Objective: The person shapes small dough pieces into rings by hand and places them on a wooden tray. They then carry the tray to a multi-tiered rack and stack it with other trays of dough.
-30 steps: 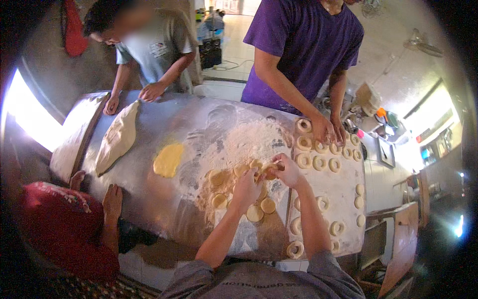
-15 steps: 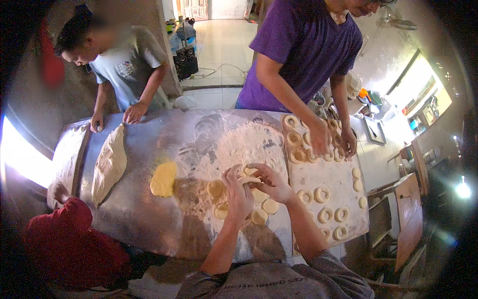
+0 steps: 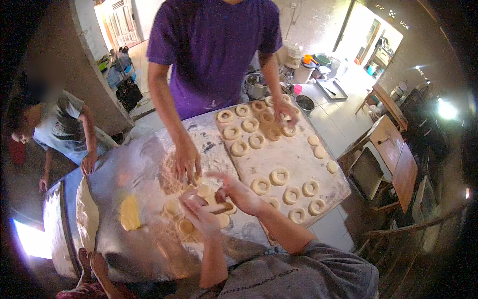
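Between my hands is a pale piece of dough, seen edge-on, so its full shape is hidden. My left hand is closed on its left end. My right hand grips the other end, its fingers partly smeared by motion. Around and under my hands, flat dough rounds lie on the floured metal table. Just beyond them, a hand of the co-worker in purple reaches down to the rounds. To the right, several dough rings rest on a floured board.
The purple-shirted person's other hand is over rings at the board's far side. Small dough rounds line its right edge. Left lie a yellow slab and a long dough sheet, with other people's hands at its ends.
My view has swung to the right. The purple-shirted person's one hand has moved from the board to the rounds near my hands. My hands still hold dough, with the right now farther apart.
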Tool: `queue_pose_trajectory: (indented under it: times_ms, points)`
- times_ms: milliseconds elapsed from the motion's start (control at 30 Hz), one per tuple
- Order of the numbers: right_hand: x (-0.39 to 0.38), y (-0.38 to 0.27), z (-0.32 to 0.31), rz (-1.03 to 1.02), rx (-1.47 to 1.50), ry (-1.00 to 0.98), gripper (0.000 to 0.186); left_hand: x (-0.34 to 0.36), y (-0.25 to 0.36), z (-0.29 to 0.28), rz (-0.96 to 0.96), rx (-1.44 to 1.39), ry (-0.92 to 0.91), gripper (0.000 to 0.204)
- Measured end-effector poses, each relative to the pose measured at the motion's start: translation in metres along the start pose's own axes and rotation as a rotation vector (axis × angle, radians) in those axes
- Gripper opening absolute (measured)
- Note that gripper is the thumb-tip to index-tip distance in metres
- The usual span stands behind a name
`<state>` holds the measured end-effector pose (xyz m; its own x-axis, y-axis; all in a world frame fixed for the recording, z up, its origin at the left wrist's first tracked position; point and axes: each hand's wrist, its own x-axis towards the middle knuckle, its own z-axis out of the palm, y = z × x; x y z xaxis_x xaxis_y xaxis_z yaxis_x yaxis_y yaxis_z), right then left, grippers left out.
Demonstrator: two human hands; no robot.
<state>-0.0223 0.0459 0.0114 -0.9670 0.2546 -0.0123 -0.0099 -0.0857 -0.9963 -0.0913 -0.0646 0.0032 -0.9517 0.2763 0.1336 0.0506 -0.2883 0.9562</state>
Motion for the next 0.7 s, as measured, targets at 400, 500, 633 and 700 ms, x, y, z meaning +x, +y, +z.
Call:
queue_pose_trajectory:
  times_ms: [400,500,633,700]
  points:
    - [-0.097,0.007,-0.116,-0.062,0.385,0.236,0.057,-0.071,-0.045,0.12,0.113,0.344,-0.341,0.022]
    - [-0.112,0.008,-0.145,-0.002,0.264,0.301,0.054,-0.091,-0.046,0.152,0.017,0.427,-0.474,0.022]
    - [-0.134,-0.011,-0.165,0.032,0.581,0.4,0.05,-0.109,-0.052,0.189,-0.005,0.512,-0.441,0.024]
    - [-0.137,-0.006,-0.183,0.127,-0.017,0.315,0.05,-0.113,-0.055,0.207,0.031,0.598,-0.452,0.025]
